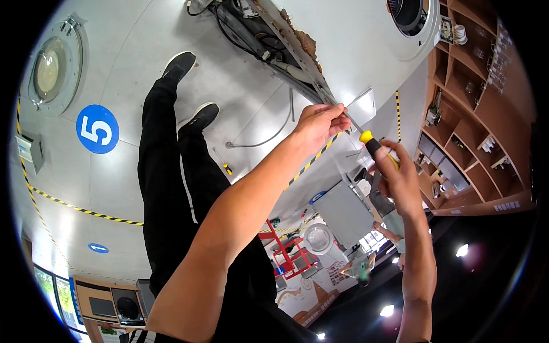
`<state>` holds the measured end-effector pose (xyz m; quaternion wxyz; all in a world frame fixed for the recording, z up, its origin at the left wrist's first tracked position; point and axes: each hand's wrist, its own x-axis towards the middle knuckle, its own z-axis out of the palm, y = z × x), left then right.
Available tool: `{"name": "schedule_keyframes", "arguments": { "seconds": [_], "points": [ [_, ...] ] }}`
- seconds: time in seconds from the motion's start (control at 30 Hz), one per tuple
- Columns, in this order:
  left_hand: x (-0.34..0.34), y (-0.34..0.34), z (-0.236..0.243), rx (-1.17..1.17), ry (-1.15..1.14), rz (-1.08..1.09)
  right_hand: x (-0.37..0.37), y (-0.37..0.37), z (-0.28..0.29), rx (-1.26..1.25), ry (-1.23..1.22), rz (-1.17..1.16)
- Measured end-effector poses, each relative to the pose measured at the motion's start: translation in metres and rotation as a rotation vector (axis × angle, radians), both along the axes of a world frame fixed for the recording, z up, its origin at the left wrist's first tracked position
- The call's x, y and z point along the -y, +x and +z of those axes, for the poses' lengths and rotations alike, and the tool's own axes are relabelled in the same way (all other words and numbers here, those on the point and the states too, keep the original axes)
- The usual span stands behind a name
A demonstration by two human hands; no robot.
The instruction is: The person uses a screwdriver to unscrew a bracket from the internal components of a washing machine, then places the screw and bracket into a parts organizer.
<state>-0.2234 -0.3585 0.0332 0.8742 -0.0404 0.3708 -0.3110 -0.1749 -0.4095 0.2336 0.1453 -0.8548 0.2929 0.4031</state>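
Observation:
My right hand (398, 174) grips a yellow-and-black screwdriver (373, 144) by its handle. The thin metal shaft runs up and left to the fingertips of my left hand (321, 127). There the left thumb and fingers are pinched together beside the machine's metal edge; whatever lies between them is hidden. Above both hands is a white washing machine (354, 51) with its round drum opening (407, 16) at the top right. Its open side shows black cables (231, 34), a pale hose (293, 71) and brown, rough material (306, 43) along the edge.
On the grey floor lie a second screwdriver (227, 168), a grey hose (269, 140) and, at far left, a round washer door (50, 68). Yellow-black tape (86, 211) crosses the floor. A red trolley (291, 257), another person (392, 220) and wooden shelves (469, 131) are farther off.

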Motion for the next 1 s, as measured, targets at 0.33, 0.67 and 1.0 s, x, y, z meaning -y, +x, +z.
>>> {"name": "schedule_keyframes", "arguments": {
  "seconds": [0.33,0.67,1.0],
  "points": [
    [0.005,0.001,-0.004,0.002,-0.049,0.019,0.018,0.0,0.005,-0.031,0.129,-0.336],
    [-0.001,0.008,-0.002,0.011,0.013,-0.046,0.018,-0.011,0.001,0.117,0.114,-0.227],
    [-0.002,0.006,-0.004,0.011,0.036,-0.055,0.021,-0.016,0.001,0.259,-0.111,0.839]
  ]
}}
